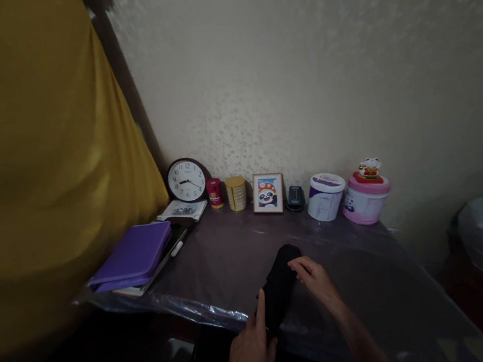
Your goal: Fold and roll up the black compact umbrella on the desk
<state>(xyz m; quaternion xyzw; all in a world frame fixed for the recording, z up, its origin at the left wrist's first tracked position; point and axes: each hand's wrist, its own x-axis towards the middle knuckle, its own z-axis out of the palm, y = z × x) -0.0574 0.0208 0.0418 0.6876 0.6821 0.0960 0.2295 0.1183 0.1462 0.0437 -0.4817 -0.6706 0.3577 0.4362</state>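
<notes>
A black, elongated, soft-looking item [280, 279] lies slantwise near the front edge of the dark table; its exact kind is too dark to make out. My left hand [252, 347] grips its near end, the index finger stretched along the left side and the thumb low on the other side. At the far right edge of the item, my right hand [314, 278] has its fingertips pinched together against it. Whatever small part is between those fingertips is hidden.
Along the wall stand a clock [186, 180], a red can [214, 193], a yellow canister [237, 194], a framed panda picture [268, 194], a dark stapler-like object [294, 198], a white tub [326, 197] and a pink tub [366, 200]. Purple folders [136, 254] lie left.
</notes>
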